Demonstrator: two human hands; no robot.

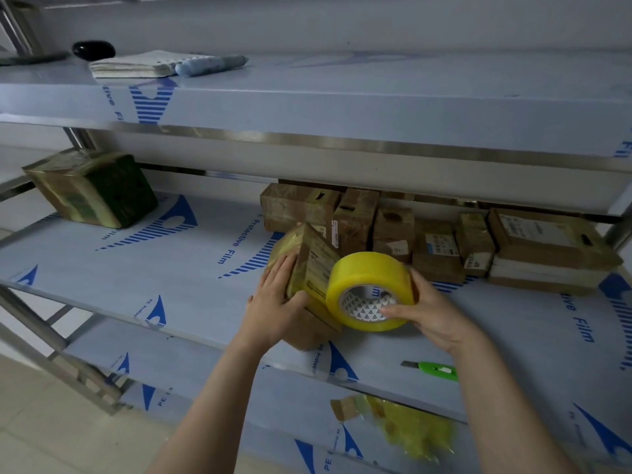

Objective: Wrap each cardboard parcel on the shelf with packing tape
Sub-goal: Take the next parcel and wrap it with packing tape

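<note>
**Both arms in, parcel and tape roll meeting over the middle shelf**

Forearms come up from the bottom edge, one grip on each thing.

- Middle shelf (171, 268): metal, under blue-printed protective film. It carries all the work.
- Row of parcels (393, 230): brown cardboard, packed together at the back right of the shelf, behind the hands. Judged to be waiting for tape.
- Lone parcel (92, 186): far left, well apart from the row, glossy with tape all over. Judged done.
- Held parcel (314, 265): tilted and propped on its lower end at the shelf's front. Its long axis leans up and away, and some yellowish tape is on it.
- Left grip (277, 302): fingers lie along the parcel's left face with the thumb round the near edge, holding it tilted.
- Tape roll (367, 275): yellow, touching the parcel's right face, with its core facing the camera.
- Right grip (434, 313): thumb in the core and fingers round the far rim, holding the roll.
- Key relation: the roll sits right of the parcel, so the next pass likely goes round the parcel while the left grip turns it.
- Green box cutter (434, 370): on the shelf front, below the right wrist and nearer that hand.
</note>
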